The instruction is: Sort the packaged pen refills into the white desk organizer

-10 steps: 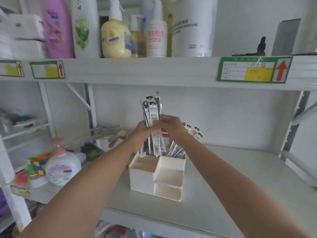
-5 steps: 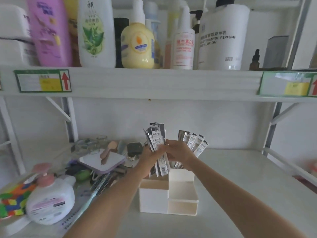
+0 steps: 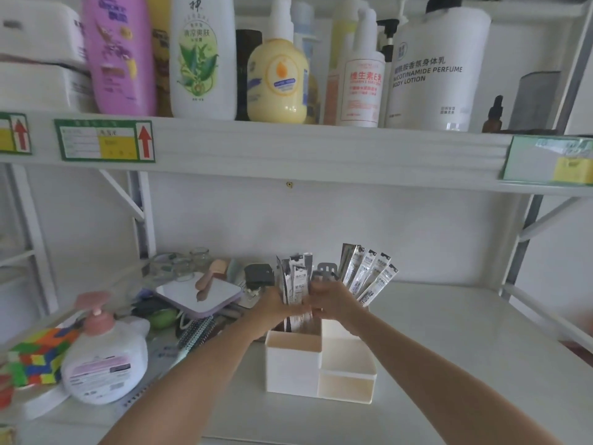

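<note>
The white desk organizer point(image 3: 293, 367) stands on the lower shelf, with a tall compartment at the left and lower trays at the right. Both hands meet just above its tall left compartment. My left hand point(image 3: 276, 308) and my right hand point(image 3: 333, 300) together grip a bundle of packaged pen refills point(image 3: 296, 279), black and white sleeves held upright, lower ends dipping into that compartment. A second fan of packaged refills point(image 3: 369, 274) leans out of the back right compartment, behind my right hand.
A heap of clutter lies left of the organizer: a purple-edged mirror point(image 3: 199, 297), a wooden brush, a comb, a pump bottle point(image 3: 102, 358) and a colourful puzzle cube point(image 3: 35, 358). The upper shelf point(image 3: 288, 149) overhead carries lotion bottles. Bare shelf surface point(image 3: 465, 348) extends right.
The bundle in both hands has come down, its lower ends now inside the tall left compartment. The camera has tilted up and closer, showing more of the upper shelf.
</note>
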The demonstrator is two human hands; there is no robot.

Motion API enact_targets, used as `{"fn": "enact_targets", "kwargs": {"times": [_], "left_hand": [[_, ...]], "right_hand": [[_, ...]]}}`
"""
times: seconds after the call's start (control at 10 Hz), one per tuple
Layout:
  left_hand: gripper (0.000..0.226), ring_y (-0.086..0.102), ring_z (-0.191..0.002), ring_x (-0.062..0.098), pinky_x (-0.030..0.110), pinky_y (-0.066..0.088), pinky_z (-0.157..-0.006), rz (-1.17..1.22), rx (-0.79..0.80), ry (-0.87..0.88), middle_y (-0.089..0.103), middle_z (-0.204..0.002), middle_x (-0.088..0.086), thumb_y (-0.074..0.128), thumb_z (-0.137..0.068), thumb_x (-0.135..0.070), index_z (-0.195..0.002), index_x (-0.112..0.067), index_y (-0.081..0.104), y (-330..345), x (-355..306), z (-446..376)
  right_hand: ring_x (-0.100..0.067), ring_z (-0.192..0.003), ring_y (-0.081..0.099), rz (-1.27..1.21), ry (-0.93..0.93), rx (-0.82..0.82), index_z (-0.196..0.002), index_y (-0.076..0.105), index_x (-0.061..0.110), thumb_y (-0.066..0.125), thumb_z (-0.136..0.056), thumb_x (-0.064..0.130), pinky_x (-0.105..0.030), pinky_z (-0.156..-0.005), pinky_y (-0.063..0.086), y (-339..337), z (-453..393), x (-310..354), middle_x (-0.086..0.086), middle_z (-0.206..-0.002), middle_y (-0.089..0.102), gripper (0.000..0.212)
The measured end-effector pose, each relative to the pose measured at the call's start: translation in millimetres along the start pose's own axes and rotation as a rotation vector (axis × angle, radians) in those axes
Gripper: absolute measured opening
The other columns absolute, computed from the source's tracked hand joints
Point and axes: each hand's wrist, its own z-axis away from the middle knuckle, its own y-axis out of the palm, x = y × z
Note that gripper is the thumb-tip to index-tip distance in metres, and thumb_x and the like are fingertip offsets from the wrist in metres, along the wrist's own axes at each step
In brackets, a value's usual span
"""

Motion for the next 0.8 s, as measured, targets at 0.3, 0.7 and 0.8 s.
{"fn": "enact_targets", "kwargs": {"times": [0.3, 0.7, 0.8], "left_hand": [[0.09, 0.049, -0.122, 0.018, 0.042, 0.04, -0.104, -0.131, -0.06, -0.078, 0.053, -0.129, -0.009, 0.079, -0.052, -0.048, -0.13, -0.026, 0.04, -8.7, -25.2, 6.2], [0.074, 0.06, -0.102, 0.0, 0.012, 0.046, -0.092, 0.165, -0.271, 0.175, 0.064, -0.107, -0.011, 0.074, -0.046, -0.062, -0.106, -0.024, 0.054, -16.0, -51.5, 22.9], [0.046, 0.06, -0.099, 0.0, 0.015, 0.043, -0.095, 0.076, -0.359, 0.2, 0.063, -0.105, -0.012, 0.07, -0.069, -0.043, -0.106, -0.02, 0.054, -20.3, -68.3, 37.1]], "right_hand": [[-0.009, -0.063, 0.059, 0.212, 0.111, -0.171, -0.115, 0.06, -0.007, 0.061, -0.086, 0.004, -0.015, -0.051, 0.053, -18.9, 16.5, -8.7, -0.008, -0.084, 0.066, 0.031], [-0.011, -0.05, 0.057, 0.253, 0.16, -0.241, -0.099, 0.046, 0.008, 0.043, -0.095, 0.02, -0.025, -0.04, 0.048, -7.2, 66.8, -17.8, -0.004, -0.08, 0.055, 0.013], [-0.02, -0.055, 0.062, 0.248, 0.101, -0.243, -0.096, 0.049, 0.014, 0.042, -0.094, 0.024, -0.031, -0.046, 0.049, -11.3, 97.3, -18.7, -0.005, -0.087, 0.061, 0.012]]}}
